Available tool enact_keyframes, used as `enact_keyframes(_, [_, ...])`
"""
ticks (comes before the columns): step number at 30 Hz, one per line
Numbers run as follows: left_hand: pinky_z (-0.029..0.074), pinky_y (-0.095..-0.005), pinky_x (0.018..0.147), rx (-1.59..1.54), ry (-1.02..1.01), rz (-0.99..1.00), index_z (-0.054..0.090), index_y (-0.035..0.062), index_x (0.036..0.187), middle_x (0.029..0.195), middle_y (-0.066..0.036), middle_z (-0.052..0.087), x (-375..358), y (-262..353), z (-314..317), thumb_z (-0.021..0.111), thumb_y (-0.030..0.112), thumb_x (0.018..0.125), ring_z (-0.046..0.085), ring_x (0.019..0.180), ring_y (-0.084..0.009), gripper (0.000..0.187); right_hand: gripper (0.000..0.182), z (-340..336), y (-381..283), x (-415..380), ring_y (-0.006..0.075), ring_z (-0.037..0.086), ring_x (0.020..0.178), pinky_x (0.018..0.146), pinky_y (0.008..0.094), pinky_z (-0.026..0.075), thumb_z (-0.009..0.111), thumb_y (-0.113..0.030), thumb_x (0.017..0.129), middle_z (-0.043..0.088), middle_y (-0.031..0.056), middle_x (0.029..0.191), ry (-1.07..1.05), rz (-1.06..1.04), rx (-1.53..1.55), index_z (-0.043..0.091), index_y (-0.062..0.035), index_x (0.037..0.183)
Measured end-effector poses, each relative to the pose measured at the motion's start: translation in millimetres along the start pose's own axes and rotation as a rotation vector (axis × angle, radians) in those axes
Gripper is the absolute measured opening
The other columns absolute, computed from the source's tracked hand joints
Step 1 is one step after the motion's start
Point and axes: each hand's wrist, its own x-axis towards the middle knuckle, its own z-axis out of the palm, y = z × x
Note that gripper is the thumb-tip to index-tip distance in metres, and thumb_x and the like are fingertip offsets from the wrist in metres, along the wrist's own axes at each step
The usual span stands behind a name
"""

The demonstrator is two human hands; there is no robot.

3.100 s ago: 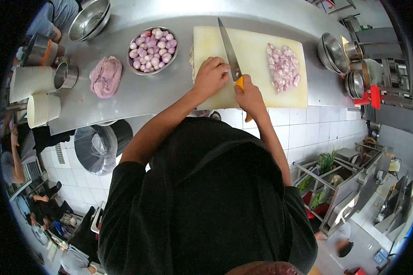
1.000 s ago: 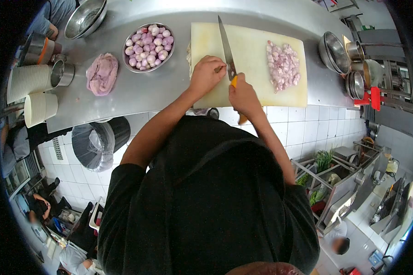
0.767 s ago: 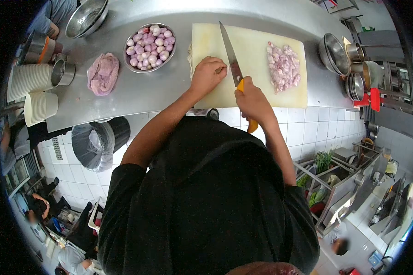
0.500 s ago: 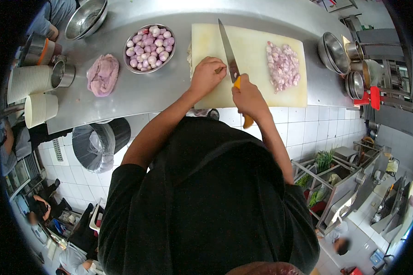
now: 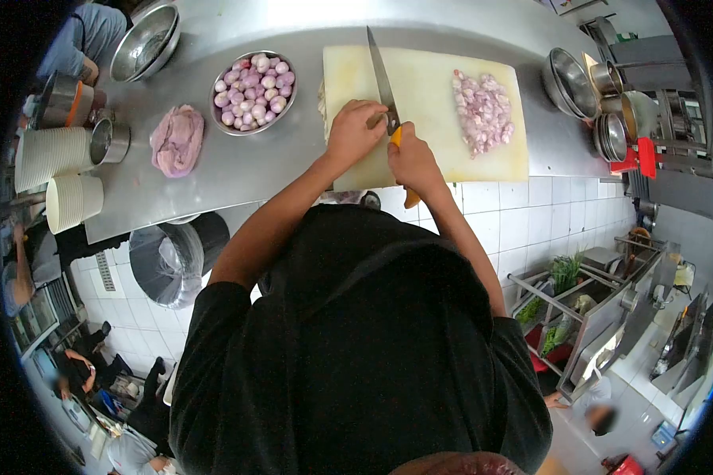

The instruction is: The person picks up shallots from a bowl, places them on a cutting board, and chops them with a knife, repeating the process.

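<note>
A large knife [image 5: 382, 75] with a yellow handle lies over the left part of a pale cutting board [image 5: 428, 71], its tip pointing away from me. My right hand [image 5: 414, 162] is wrapped round the handle. Beside the blade's heel, my left hand [image 5: 355, 133] is closed, fingertips at the blade, on something small that I cannot make out. Chopped shallots [image 5: 483, 113] lie in a pile on the board's right side. Left of the board stands a metal bowl [image 5: 219, 119] of whole peeled shallots [image 5: 253, 89].
A pinkish cloth-like bundle [image 5: 177, 141] lies left of the bowl. Stacked white containers [image 5: 75, 202] and metal pots stand at the far left, metal bowls [image 5: 572, 83] at the right. Below the counter is a lined bin [image 5: 166, 265]. Other people are at the edges.
My right hand and the knife have moved left, bringing the blade's heel against my left fingertips. The whole view has shifted slightly.
</note>
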Motion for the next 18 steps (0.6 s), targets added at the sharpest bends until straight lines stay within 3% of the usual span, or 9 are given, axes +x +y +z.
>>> enact_keyframes(7, [0.051, -0.0397, 0.093, 0.046, -0.211, 0.052, 0.074, 0.0055, 0.100, 0.105, -0.011, 0.071, 7, -5, -11, 0.071, 0.013, 0.082, 0.066, 0.103, -0.0298, 0.019, 0.031, 4, 5, 1, 0.0545, 0.064, 0.086, 0.081, 0.0603, 0.050, 0.054, -0.015, 0.092, 0.064, 0.0369, 0.087, 0.010, -0.011, 0.028, 0.039, 0.0036, 0.111])
enact_keyframes(10, [0.054, -0.0384, 0.087, 0.092, -0.314, 0.060, 0.074, 0.0050, 0.099, 0.104, -0.012, 0.071, 15, -3, -20, 0.072, 0.014, 0.082, 0.068, 0.096, -0.0281, 0.019, 0.023, 7, 14, 3, 0.0390, 0.066, 0.055, 0.054, 0.0489, 0.054, 0.050, -0.014, 0.096, 0.064, 0.0285, 0.071, 0.084, -0.105, -0.049, 0.039, 0.0023, 0.107])
enact_keyframes(13, [0.053, -0.0413, 0.083, -0.006, -0.369, -0.056, 0.074, 0.0049, 0.091, 0.096, -0.013, 0.070, 19, 0, -24, 0.070, 0.016, 0.080, 0.066, 0.090, -0.0320, 0.017, 0.023, -1, 15, -1, 0.0364, 0.066, 0.052, 0.048, 0.0461, 0.053, 0.050, -0.014, 0.096, 0.064, 0.0278, 0.072, 0.030, -0.057, -0.025, 0.038, 0.0025, 0.107])
enact_keyframes(18, [0.057, -0.0327, 0.072, 0.028, -0.230, -0.251, 0.078, 0.0028, 0.091, 0.081, -0.014, 0.074, 12, 15, -21, 0.074, 0.018, 0.080, 0.072, 0.072, -0.0233, 0.019, 0.023, -2, 13, -16, 0.0350, 0.064, 0.049, 0.046, 0.0450, 0.053, 0.050, -0.014, 0.097, 0.064, 0.0289, 0.075, -0.023, -0.016, 0.008, 0.037, 0.0028, 0.106])
